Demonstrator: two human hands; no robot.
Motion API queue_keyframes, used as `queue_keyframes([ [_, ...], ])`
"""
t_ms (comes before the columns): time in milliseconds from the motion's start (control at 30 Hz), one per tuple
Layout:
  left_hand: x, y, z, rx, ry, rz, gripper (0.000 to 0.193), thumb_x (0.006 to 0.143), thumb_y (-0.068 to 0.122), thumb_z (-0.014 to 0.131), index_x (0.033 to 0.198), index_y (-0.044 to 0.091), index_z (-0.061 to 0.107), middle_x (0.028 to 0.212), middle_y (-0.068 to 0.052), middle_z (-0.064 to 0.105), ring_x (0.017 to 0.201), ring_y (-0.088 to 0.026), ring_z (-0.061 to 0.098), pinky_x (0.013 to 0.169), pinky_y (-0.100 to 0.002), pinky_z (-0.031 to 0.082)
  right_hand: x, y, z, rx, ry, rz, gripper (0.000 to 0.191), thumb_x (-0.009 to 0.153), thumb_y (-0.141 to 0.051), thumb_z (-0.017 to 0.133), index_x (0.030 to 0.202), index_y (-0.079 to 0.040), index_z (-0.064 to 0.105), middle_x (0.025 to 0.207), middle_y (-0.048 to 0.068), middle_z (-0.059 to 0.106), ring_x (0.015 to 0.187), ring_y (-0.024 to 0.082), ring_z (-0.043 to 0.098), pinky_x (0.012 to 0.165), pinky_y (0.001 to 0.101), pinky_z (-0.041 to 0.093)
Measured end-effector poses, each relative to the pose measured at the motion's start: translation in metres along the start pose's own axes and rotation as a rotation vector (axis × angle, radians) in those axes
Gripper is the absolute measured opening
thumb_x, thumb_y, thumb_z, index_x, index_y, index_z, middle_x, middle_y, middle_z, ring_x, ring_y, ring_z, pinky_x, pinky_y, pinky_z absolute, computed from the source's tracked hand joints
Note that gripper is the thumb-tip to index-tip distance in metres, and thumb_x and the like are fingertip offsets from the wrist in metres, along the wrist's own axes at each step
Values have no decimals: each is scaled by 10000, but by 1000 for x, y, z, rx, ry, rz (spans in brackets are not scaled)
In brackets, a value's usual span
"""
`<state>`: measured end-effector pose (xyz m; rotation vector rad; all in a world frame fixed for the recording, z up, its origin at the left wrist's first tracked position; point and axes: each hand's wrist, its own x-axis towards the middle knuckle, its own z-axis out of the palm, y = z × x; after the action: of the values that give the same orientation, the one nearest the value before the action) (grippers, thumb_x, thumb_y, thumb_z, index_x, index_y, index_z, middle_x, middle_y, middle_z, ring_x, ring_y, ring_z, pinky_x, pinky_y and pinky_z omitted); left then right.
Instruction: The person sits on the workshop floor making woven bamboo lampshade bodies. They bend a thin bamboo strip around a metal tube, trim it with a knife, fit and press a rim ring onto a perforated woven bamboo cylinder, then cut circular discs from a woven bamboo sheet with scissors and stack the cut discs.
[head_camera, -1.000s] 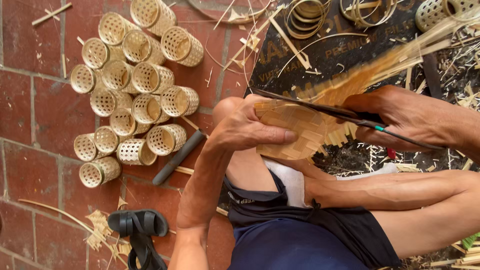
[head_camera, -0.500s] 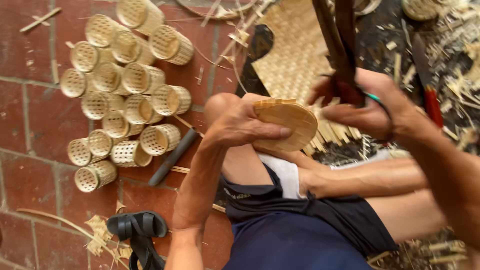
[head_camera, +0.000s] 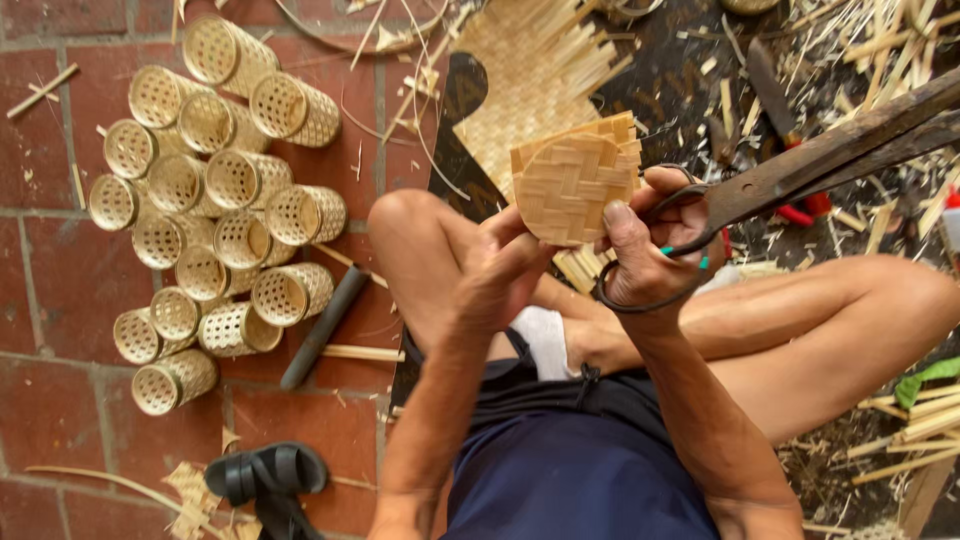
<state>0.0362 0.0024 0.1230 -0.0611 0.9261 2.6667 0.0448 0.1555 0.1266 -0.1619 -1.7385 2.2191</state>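
The left hand (head_camera: 500, 265) has its grip pinched on the lower edge of the disc (head_camera: 570, 185). The right hand (head_camera: 650, 255) has its grip closed through the loops of the shears (head_camera: 800, 165), with the thumb resting against the disc's right edge.

Half a second ago the disc lay flatter and lower by the knee, and the shears pointed up. Now the disc stands upright in front of the raised knees, its face to the camera. The shears have swung out to the right, their blades off the weave and only slightly parted. A second ago long loose strips fanned from the piece. Most of these are gone and the outline is largely round. Squared stub ends remain at the upper right, so the trimming looks partly done, in my judgement.

Counts:
- One sandal (head_camera: 265, 475) lies nearest, on the brick floor (head_camera: 60, 270).
- One dark rod (head_camera: 325, 325) lies beside the left knee.
- There is one disc and one pair of shears.
- To the left, a heap of small baskets (head_camera: 240, 178) numbers about seventeen, though a few overlap.
- Beyond the hands lies one mat (head_camera: 530, 80) with frayed strips.
- One red-handled tool (head_camera: 795, 212) lies among countless offcuts.
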Motion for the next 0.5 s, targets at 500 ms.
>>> queue_keyframes([
  [500, 0, -44, 1, -149, 433, 368, 254, 986, 37, 743, 1218, -13, 652, 1127, -83, 704, 1001, -136, 682, 928, -296, 571, -40, 42, -21, 67, -248, 295, 447, 963, -24, 587, 1403, 38, 545, 1088, 37, 593, 907, 100, 570, 788, 226, 493],
])
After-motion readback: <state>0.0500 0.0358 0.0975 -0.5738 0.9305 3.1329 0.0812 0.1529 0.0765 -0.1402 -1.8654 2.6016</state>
